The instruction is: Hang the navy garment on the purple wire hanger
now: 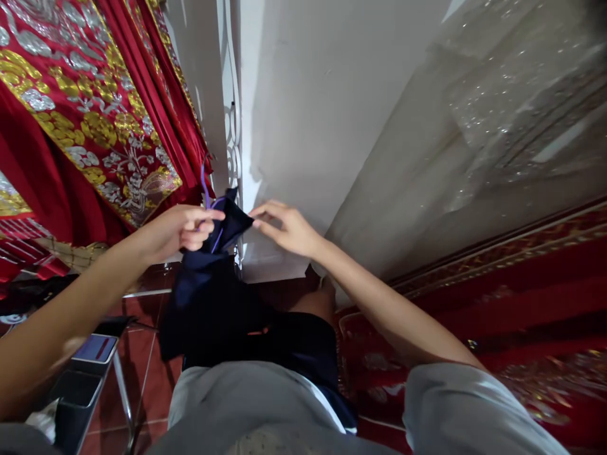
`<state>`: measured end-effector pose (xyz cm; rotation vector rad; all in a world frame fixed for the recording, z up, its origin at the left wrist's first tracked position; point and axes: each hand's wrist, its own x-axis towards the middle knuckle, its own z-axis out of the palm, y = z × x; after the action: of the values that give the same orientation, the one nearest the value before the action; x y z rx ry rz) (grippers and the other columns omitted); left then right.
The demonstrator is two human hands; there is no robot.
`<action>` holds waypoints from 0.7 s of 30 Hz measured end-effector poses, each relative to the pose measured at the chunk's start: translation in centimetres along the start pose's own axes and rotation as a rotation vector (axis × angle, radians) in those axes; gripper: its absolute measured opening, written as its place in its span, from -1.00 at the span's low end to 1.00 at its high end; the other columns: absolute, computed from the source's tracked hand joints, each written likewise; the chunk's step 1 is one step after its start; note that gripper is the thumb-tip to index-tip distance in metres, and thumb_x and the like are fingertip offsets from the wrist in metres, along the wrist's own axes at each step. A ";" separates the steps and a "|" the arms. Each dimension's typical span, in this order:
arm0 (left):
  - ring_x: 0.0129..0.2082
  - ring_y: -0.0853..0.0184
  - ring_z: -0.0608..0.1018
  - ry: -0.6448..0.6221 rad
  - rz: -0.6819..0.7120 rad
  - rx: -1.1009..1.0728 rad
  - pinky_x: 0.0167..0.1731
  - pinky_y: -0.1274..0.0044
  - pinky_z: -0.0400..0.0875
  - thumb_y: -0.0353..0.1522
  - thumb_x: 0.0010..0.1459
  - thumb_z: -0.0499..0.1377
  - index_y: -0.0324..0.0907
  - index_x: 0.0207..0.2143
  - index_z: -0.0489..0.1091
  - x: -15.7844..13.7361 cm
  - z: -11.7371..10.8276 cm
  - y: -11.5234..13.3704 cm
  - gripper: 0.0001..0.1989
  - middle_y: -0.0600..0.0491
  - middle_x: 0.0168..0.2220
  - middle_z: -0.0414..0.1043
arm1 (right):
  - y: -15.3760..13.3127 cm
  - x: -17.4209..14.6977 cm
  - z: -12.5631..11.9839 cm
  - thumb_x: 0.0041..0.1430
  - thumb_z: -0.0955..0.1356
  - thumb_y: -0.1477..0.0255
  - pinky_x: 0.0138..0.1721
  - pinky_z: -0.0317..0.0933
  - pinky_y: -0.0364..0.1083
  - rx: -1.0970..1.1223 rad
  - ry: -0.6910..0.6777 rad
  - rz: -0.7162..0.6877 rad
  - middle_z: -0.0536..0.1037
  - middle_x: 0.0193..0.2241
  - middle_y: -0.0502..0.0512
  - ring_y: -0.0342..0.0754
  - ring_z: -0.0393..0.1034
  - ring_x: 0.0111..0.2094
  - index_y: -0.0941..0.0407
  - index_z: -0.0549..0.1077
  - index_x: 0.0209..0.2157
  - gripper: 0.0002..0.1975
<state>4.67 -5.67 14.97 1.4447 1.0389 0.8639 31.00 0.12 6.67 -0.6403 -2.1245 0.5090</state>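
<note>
Dark cloth (237, 222) and purple cord (204, 181) are partly hidden by left fingers (193, 239).

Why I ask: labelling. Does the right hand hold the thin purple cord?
No, the left hand holds the cord; the right hand pinches navy cloth.

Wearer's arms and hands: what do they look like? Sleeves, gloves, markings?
Left hand and right hand are ungloved, with no ring or watch visible. Forearms are bare. The right sleeve is short, loose and plain grey; only a grey bit of the left sleeve shows. No cables or clear markings on either arm.
</note>
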 end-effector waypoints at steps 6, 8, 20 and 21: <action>-0.65 0.43 0.25 0.095 0.097 0.578 -0.59 0.51 0.29 -0.07 0.26 0.19 -0.17 -0.26 0.60 -2.0 -3.5 -0.6 -0.64 0.11 -0.65 0.14 | 6.1 -0.9 0.4 0.13 0.47 -0.05 -0.03 0.37 0.06 0.278 0.086 0.282 0.56 -0.17 0.12 0.04 0.46 -0.12 0.04 0.50 -0.14 -0.52; -0.59 0.37 0.38 0.208 0.261 0.641 -0.46 0.46 0.45 -0.08 0.24 0.22 -0.13 -0.34 0.57 -0.9 -4.6 -0.6 -0.68 0.10 -0.65 0.24 | 5.9 -1.1 0.7 0.11 0.44 -0.13 -0.27 0.34 -0.05 0.436 0.112 0.327 0.47 -0.44 0.01 -0.08 0.38 -0.38 0.07 0.43 -0.38 -0.48; 0.09 0.10 0.47 0.654 0.850 1.080 0.26 0.12 0.24 -0.27 0.44 0.04 -0.11 0.17 0.34 0.6 -0.5 -0.5 -0.68 -0.01 0.00 0.49 | 6.9 8.4 -6.1 0.17 0.27 -0.27 0.12 0.42 0.06 0.521 0.683 0.375 0.62 -0.08 0.14 0.03 0.44 0.16 0.04 0.49 0.01 -0.28; 0.01 0.11 0.51 0.568 0.808 1.124 0.22 0.14 0.29 -0.31 0.42 0.04 -0.13 0.19 0.35 0.6 0.3 -1.2 -0.66 -0.03 -0.08 0.52 | 7.3 8.7 -6.5 0.19 0.26 -0.27 0.12 0.43 0.07 0.509 0.696 0.346 0.61 -0.06 0.16 0.05 0.43 0.18 0.05 0.49 0.02 -0.28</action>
<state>5.02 -5.16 13.76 2.7815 1.4895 1.4099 33.74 11.99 11.56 -0.7497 -1.1736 0.8359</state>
